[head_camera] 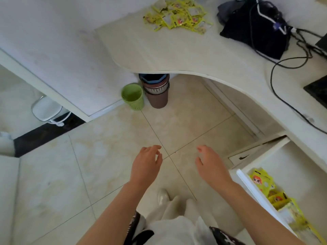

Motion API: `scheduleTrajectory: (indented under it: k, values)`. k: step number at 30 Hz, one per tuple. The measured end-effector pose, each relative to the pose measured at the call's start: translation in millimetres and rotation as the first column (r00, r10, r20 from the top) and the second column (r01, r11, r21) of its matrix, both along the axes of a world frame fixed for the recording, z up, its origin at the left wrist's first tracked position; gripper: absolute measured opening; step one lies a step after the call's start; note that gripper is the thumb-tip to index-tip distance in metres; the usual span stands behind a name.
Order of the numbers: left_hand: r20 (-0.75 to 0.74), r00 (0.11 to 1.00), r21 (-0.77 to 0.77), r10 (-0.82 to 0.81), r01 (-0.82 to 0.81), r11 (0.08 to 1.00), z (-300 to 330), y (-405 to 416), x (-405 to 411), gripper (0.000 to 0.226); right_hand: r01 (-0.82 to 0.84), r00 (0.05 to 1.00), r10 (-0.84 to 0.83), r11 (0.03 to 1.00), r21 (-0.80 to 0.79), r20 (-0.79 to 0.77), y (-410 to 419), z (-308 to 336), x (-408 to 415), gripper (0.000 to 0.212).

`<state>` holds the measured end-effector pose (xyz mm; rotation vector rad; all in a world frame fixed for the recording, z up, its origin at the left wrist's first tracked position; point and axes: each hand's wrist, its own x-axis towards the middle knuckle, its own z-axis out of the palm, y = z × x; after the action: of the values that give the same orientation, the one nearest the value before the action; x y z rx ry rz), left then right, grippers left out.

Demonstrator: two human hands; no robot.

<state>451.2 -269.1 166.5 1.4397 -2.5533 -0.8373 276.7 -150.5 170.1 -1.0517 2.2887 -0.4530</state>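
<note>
My left hand (pixel 146 164) and my right hand (pixel 209 164) hang side by side in the air above the tiled floor, fingers loosely curled, holding nothing. A heap of yellow packets (pixel 178 15) lies on the far part of the curved white desk (pixel 185 55). More yellow packets (pixel 276 197) lie in an open white drawer (pixel 254 190) just right of my right forearm.
A green perforated bin (pixel 133 96) and a stack of brown bins (pixel 156 91) stand on the floor under the desk edge. A black bag (pixel 256 27) with cables sits on the desk at the right. A white pedal bin (pixel 46 109) stands at the left.
</note>
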Motion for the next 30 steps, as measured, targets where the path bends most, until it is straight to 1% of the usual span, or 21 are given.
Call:
scheduleTrajectory:
  k: [5,10,16,24,30]
  values:
    - [-0.005,0.999,-0.034,0.037,-0.037,0.999,-0.3,-55.0,9.8,0.029,-0.043,0.999,0.043,0.999,-0.016,-0.015,-58.9,-0.9,1.2,0.04]
    - [0.001,1.0,-0.064,0.023,-0.023,0.998,0.1,-109.6,-8.0,0.029,-0.091,0.994,0.091,0.996,0.004,-0.053,-123.5,5.3,-21.2,0.038]
    - [0.017,1.0,-0.128,0.022,-0.02,0.992,8.2,-188.0,-64.7,0.03,-0.152,0.984,0.154,0.988,0.031,-0.087,-208.8,16.5,-80.3,0.039]
    - [0.052,0.996,-0.144,0.073,-0.065,0.987,15.0,-285.4,-148.8,0.03,-0.226,0.97,0.231,0.971,0.072,-0.071,-313.6,24.9,-179.6,0.04]
    - [0.05,0.998,-0.121,0.026,-0.02,0.992,18.3,-356.1,-208.6,0.028,-0.223,0.966,0.228,0.974,0.05,-0.12,-375.0,35.0,-241.5,0.04]
